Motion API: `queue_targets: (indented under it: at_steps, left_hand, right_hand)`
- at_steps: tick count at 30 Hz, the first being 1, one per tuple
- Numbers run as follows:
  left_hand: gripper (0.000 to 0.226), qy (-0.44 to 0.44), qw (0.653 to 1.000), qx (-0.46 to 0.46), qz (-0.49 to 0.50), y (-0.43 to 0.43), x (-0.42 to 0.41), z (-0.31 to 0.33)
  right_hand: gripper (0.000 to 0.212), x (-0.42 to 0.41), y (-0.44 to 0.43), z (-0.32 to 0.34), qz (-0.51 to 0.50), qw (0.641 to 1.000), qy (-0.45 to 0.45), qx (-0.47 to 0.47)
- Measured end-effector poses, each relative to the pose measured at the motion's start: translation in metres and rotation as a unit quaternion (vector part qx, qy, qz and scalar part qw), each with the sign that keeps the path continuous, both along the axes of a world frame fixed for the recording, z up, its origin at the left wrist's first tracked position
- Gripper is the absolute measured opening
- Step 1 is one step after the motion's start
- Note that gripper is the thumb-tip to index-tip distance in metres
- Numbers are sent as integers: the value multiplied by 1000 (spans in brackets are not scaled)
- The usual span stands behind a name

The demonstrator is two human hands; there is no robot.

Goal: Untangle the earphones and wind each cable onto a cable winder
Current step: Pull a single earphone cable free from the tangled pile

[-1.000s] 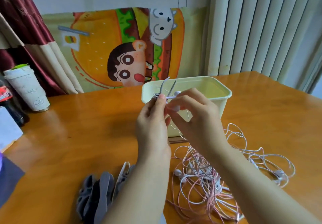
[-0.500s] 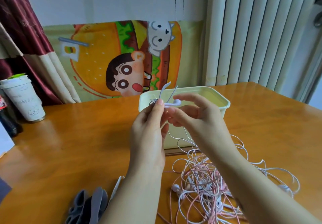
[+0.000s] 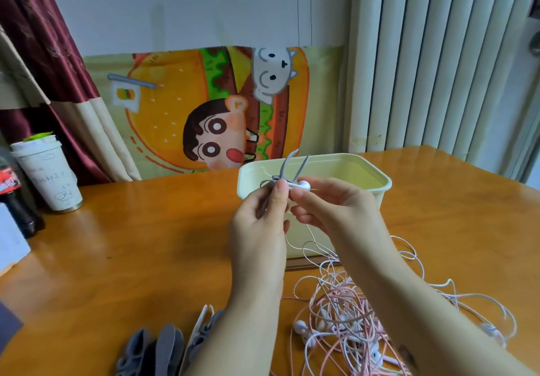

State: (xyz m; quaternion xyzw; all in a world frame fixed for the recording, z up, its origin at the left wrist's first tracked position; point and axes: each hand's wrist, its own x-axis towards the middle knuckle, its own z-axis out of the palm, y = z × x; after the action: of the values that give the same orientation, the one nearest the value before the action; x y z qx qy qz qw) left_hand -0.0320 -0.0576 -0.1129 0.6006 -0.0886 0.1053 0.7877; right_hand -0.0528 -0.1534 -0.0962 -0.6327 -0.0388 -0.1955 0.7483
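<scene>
vs. 1 s ago: right hand has shifted back, baring the white plastic earbud it pinches at the fork of a slim grey y-shaped cable winder. left hand pinches the winder. both are raised before a pale yellow plastic box. white cable trails down to the pink-and-white earphone tangle on the orange wooden surface. progress: early, judging by the layout: 1st winding barely begun, tangle mostly unsorted, spare grey winders unused.

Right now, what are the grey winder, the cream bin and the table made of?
Cable winder: grey, matte, thin prongs curve, so likely soft silicone or rubber. Bin: cream moulded plastic, smooth, slight sheen on rolled rim. Table: wood or veneer, orange-brown, glossy lacquer reflecting light.
</scene>
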Motion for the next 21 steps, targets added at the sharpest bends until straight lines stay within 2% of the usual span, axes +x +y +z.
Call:
queue_targets:
  at_steps: [5,7,9,12,15,21]
  left_hand:
    - [17,-48,997,52,26,4,-3,0]
    - [16,-48,997,46,32,4,-3,1]
    - [24,-41,998,30,35,5,-3,1]
    - [32,-23,999,14,18,3,-3,2]
    - [18,6,1000,6,-11,5,-2,4]
    - [17,-34,995,74,-55,15,-2,12]
  right_hand:
    - [15,1,-2,-3,6,1000,18,3]
    - [22,0,-2,-2,18,1000,21,4]
    - [26,-1,-1,0,49,997,31,46]
    - [18,0,-3,2,83,988,58,115]
    - [18,-2,-5,4,97,980,73,155]
    - [21,-4,-7,5,89,987,56,122]
